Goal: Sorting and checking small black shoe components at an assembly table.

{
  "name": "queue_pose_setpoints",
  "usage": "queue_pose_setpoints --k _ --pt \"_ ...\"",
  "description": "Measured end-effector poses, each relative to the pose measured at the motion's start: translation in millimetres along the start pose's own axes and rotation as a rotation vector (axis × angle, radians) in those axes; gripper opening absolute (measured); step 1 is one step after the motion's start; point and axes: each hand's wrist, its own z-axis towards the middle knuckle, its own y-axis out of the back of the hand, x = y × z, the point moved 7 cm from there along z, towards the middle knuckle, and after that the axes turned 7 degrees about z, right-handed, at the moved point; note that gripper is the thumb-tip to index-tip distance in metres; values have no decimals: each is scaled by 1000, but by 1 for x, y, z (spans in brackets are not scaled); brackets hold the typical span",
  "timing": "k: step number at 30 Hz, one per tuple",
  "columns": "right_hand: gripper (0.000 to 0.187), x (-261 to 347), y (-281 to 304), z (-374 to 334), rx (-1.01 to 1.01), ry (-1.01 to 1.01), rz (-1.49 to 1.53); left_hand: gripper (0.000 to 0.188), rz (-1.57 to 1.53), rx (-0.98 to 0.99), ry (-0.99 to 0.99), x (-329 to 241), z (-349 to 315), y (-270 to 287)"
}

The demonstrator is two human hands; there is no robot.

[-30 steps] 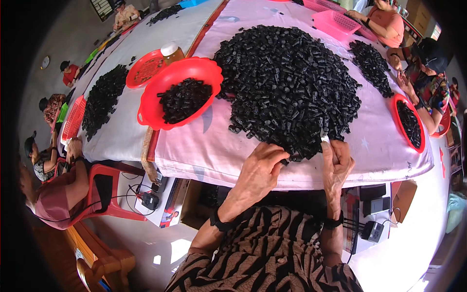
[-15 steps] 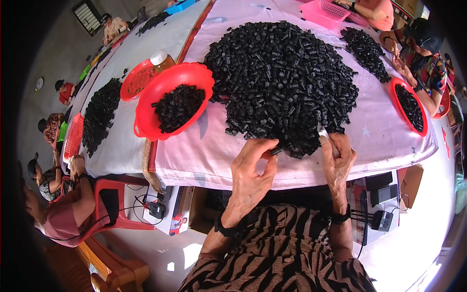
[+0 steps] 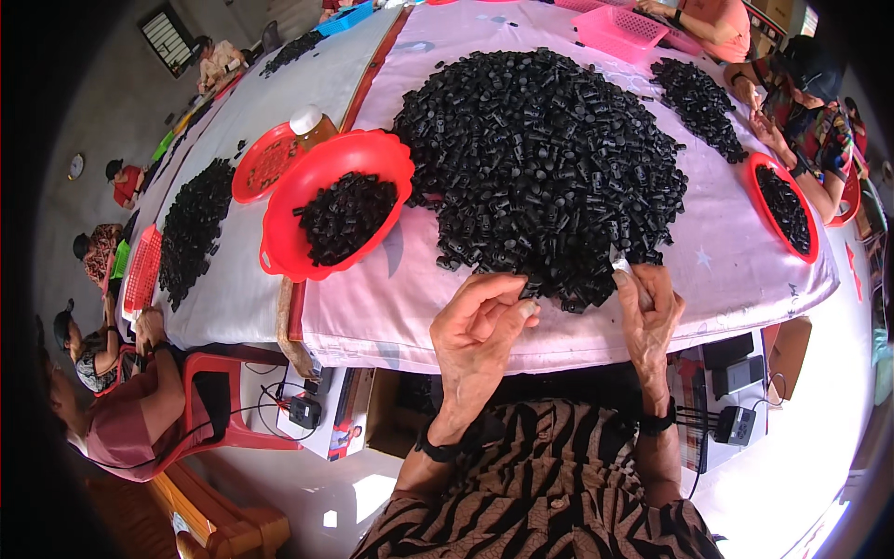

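A big heap of small black plastic parts point(image 3: 545, 158) covers the middle of the pale cloth-covered table point(image 3: 391, 307). At the heap's near edge my left hand point(image 3: 480, 331) hovers with thumb and forefinger pinched together. Whether a part sits between those fingers is hidden. My right hand point(image 3: 649, 312) rests at the heap's near right edge and grips a small whitish tool point(image 3: 621, 266), whose tip touches the black parts. A red bowl point(image 3: 279, 252) holding more black parts stands to the left of the heap.
A second red dish point(image 3: 253, 177) and a capped bottle point(image 3: 309, 124) stand behind the bowl. Further black heaps point(image 3: 191, 228) and red trays point(image 3: 808, 252) lie along the table, where other people sit working. Pink baskets point(image 3: 619, 26) are at the far end. Boxes and power adapters point(image 3: 736, 424) lie under the table.
My left hand has drawn back a little from the heap and curled its fingers into a pinch. The right hand has stayed at the heap's edge with its tool.
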Motion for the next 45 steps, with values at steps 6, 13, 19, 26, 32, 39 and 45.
queue_pose_setpoints --k 6,13,19,26,32,39,45 --pt "22 1 0 0 16 9 -21 26 50 -57 -62 -7 7 6" --pt "22 1 -1 0 11 3 6 18 130 -135 -89 -10 3 10" --pt "22 1 -1 -1 9 20 6 17 208 -137 -143 -13 -3 9" --pt "22 0 1 -1 0 30 0 10 -100 -121 184 13 1 19" --pt "22 2 -2 -1 20 -14 0 10 -537 13 414 40 -3 25" --pt "23 1 -1 -1 11 33 -10 30 -670 16 469 38 -3 12" --pt "22 6 -3 -2 2 79 -69 30 -642 49 485 43 -5 16"
